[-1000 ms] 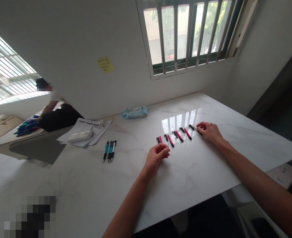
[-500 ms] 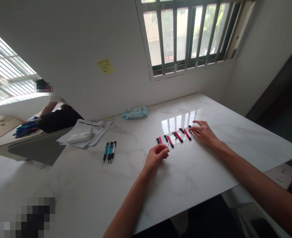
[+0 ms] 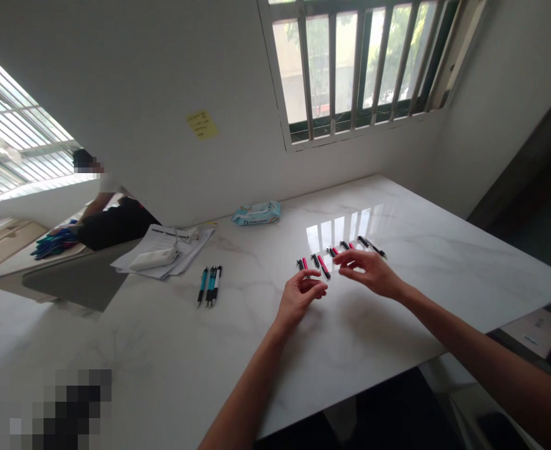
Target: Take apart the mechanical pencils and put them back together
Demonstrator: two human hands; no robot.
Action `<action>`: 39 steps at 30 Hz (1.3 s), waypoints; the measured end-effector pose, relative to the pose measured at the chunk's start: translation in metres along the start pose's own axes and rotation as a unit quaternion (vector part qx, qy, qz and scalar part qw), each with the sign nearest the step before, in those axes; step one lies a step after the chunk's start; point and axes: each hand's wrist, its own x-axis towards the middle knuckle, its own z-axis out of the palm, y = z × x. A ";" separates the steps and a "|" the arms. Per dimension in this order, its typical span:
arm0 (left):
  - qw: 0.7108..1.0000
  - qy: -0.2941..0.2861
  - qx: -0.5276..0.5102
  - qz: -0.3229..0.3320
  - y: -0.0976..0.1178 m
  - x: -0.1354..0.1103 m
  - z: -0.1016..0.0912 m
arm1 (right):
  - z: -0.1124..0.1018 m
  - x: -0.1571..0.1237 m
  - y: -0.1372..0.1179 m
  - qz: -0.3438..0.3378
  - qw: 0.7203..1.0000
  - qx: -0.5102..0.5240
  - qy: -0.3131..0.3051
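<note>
"Where's the left hand [image 3: 298,299]?"

"Just below the middle of the frame, wrist slightly bent, left fingers [image 3: 313,289] curled inward, left forearm [image 3: 240,390] rising from the bottom edge."

"And the right hand [image 3: 372,273]?"

"Just beside it, to the right, palm down, right fingers [image 3: 350,257] spread and pointing left, right forearm [image 3: 467,331] coming in from the right edge."

"Anything inside that left curl?"

"Hard to say from this angle."

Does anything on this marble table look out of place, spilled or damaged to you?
Nothing looks spilled or damaged. The one thing that stands apart is the tight bunch of teal pens beside the papers: they lie close together, while the red-striped pens are set out spaced in a row.
</note>
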 end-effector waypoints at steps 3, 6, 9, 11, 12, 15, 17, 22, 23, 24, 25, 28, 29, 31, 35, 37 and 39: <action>1.000 -0.022 -0.005 0.014 -0.001 0.000 0.000 | 0.026 -0.007 -0.016 0.029 0.992 0.104 -0.068; 0.999 -0.040 -0.009 0.025 0.000 -0.001 -0.001 | 0.037 -0.009 -0.017 0.050 0.982 0.165 -0.083; 0.998 -0.043 -0.011 0.034 0.001 -0.002 -0.002 | 0.039 -0.007 -0.014 0.070 0.976 0.193 -0.077; 0.999 -0.041 -0.010 0.032 0.002 -0.002 -0.002 | 0.039 -0.004 -0.014 0.076 0.972 0.205 -0.081; 0.999 -0.040 -0.011 0.029 0.002 -0.002 -0.002 | 0.039 -0.002 -0.014 0.075 0.972 0.206 -0.084; 0.999 -0.028 -0.022 0.018 0.004 -0.001 -0.002 | 0.032 0.009 -0.008 0.058 0.979 0.181 -0.070; 1.000 -0.013 -0.023 0.017 0.004 -0.001 -0.002 | 0.014 0.019 0.007 0.039 0.989 0.143 -0.016; 0.999 0.027 0.015 0.028 0.004 0.002 -0.008 | -0.061 0.032 0.068 0.038 0.972 -0.076 0.219; 0.999 0.031 0.019 0.031 0.004 0.003 -0.010 | -0.073 0.031 0.079 0.046 0.967 -0.096 0.232; 0.999 0.036 0.021 0.033 0.004 0.004 -0.012 | -0.080 0.029 0.087 0.057 0.967 -0.105 0.227; 0.998 0.042 0.021 0.033 0.004 0.005 -0.014 | -0.085 0.026 0.092 0.068 0.967 -0.118 0.214; 0.997 0.063 0.011 0.034 0.005 0.007 -0.021 | -0.084 0.020 0.097 0.095 0.971 -0.139 0.173; 0.997 0.071 0.006 0.034 0.006 0.007 -0.024 | -0.082 0.020 0.096 0.100 0.971 -0.139 0.167; 0.996 0.083 -0.004 0.037 0.009 0.007 -0.028 | -0.079 0.019 0.094 0.107 0.971 -0.134 0.166; 0.994 0.103 -0.017 0.038 0.014 0.005 -0.035 | -0.080 0.018 0.093 0.122 0.968 -0.158 0.153; 0.993 0.109 -0.020 0.038 0.014 0.005 -0.038 | -0.082 0.017 0.095 0.127 0.966 -0.169 0.148; 0.992 0.115 -0.016 0.041 0.013 0.005 -0.040 | -0.082 0.017 0.097 0.129 0.965 -0.172 0.151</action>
